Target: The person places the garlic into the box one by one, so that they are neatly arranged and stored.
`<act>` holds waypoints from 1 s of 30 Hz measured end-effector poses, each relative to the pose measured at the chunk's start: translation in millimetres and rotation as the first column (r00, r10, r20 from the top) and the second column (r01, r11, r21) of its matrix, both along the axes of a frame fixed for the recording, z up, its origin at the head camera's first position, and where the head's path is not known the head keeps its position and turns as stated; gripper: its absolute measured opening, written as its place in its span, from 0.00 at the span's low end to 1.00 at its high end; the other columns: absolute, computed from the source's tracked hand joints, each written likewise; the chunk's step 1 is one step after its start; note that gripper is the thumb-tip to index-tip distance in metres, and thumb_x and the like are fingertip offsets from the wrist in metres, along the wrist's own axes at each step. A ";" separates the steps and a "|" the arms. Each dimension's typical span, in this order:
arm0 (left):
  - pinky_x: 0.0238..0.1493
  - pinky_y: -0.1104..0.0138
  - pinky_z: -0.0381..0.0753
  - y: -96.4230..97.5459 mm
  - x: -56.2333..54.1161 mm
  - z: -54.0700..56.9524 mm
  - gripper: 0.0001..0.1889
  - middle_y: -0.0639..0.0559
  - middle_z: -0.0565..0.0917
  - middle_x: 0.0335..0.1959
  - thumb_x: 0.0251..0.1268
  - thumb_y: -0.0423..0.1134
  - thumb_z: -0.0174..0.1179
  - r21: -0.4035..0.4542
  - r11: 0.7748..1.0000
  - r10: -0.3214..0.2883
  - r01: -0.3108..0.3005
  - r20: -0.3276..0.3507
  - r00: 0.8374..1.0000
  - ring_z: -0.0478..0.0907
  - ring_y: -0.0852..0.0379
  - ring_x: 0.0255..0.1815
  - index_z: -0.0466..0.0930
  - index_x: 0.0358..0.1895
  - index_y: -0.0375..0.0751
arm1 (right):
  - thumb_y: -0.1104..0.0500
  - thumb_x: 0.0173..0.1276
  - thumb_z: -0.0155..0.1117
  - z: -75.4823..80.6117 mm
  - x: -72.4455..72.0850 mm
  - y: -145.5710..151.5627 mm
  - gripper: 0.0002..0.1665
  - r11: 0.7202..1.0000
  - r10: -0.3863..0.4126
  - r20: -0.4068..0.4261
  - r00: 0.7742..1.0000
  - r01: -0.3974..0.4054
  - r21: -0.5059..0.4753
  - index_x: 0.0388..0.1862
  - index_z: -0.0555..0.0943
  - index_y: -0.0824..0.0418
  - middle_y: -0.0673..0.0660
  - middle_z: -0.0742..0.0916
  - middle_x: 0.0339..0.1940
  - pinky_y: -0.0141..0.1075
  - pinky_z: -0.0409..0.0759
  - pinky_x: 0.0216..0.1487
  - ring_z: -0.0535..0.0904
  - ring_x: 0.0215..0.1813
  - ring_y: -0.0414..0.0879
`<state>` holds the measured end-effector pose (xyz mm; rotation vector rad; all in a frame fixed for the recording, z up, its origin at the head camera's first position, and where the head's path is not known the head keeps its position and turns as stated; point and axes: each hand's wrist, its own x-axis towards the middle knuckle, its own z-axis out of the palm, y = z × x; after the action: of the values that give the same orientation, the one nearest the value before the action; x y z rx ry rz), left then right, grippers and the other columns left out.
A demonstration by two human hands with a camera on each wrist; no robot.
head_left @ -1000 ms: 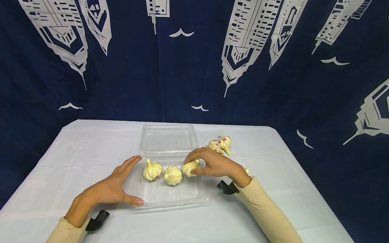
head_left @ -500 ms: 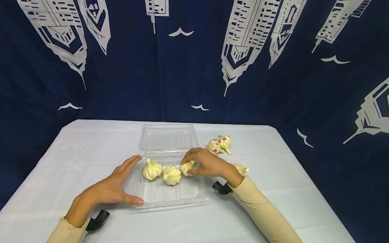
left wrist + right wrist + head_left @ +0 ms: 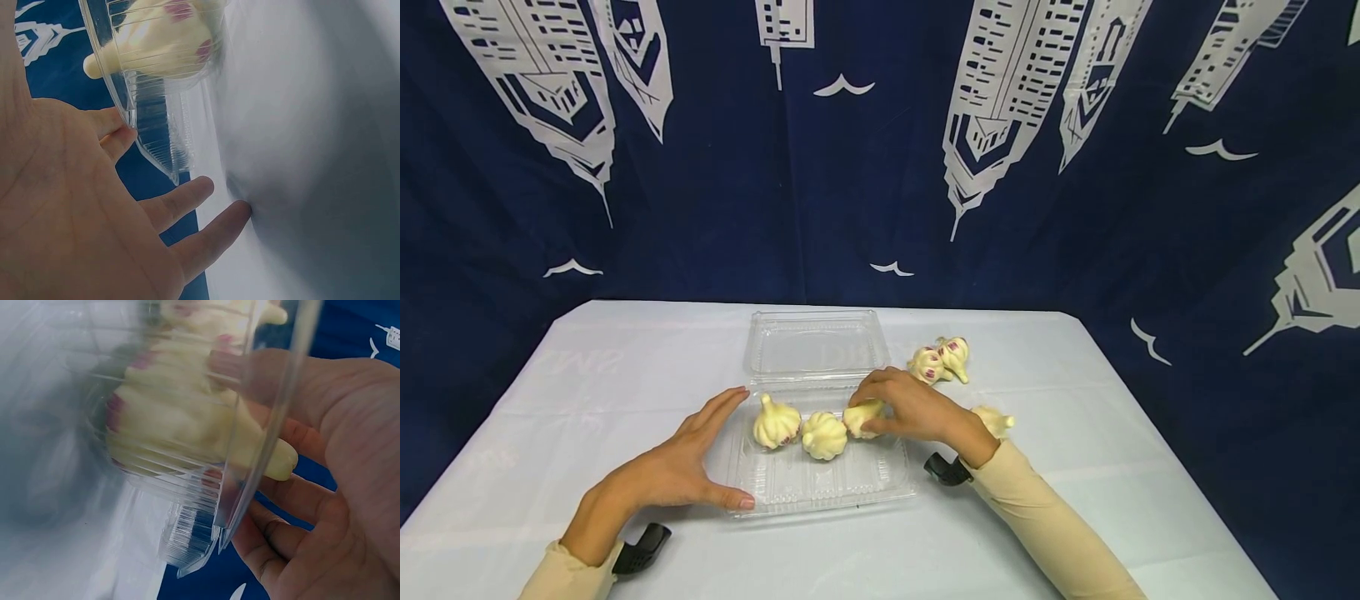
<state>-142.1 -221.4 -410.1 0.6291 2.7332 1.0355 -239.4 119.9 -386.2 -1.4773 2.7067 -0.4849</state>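
Three cream garlic bulbs lie in a row in the clear plastic clamshell base (image 3: 820, 492): a left one (image 3: 777, 423), a middle one (image 3: 824, 437) and a right one (image 3: 859, 418). My right hand (image 3: 919, 408) pinches the right bulb between thumb and fingers, inside the base. The right wrist view shows this purple-marked bulb (image 3: 181, 419) through the clear wall. Along the base's left side my left hand (image 3: 673, 467) is spread, thumb by the front corner. In the left wrist view, fingertips (image 3: 128, 134) touch the plastic rim.
Behind the base lies its open lid (image 3: 817, 343). Two purple-marked garlic bulbs (image 3: 927, 364) rest together on the white table (image 3: 625, 367) to the back right. Another garlic bulb (image 3: 994, 420) sits behind my right wrist, partly hidden. A blue printed cloth (image 3: 850, 183) hangs behind.
My right hand has moved slightly left with the right garlic bulb, up against the middle one, which shifted a little left. The bulb behind my wrist shows more. My left hand stays put.
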 end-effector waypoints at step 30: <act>0.65 0.29 0.61 0.4 0.6 0.0 0.71 0.42 0.45 0.82 0.37 0.67 0.78 -0.009 1.000 -0.001 0.001 -0.015 1.000 0.50 0.28 0.76 0.41 0.82 0.48 | 0.58 0.61 0.77 27.6 13.8 51.8 0.20 0.971 -0.133 -0.006 0.991 0.129 -0.201 0.52 0.85 0.58 0.50 0.86 0.53 0.47 0.72 0.69 0.79 0.62 0.48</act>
<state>-141.5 -221.0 -410.1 0.6400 2.7487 1.0211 -225.6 171.7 -358.6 -1.3527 2.8570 -0.7746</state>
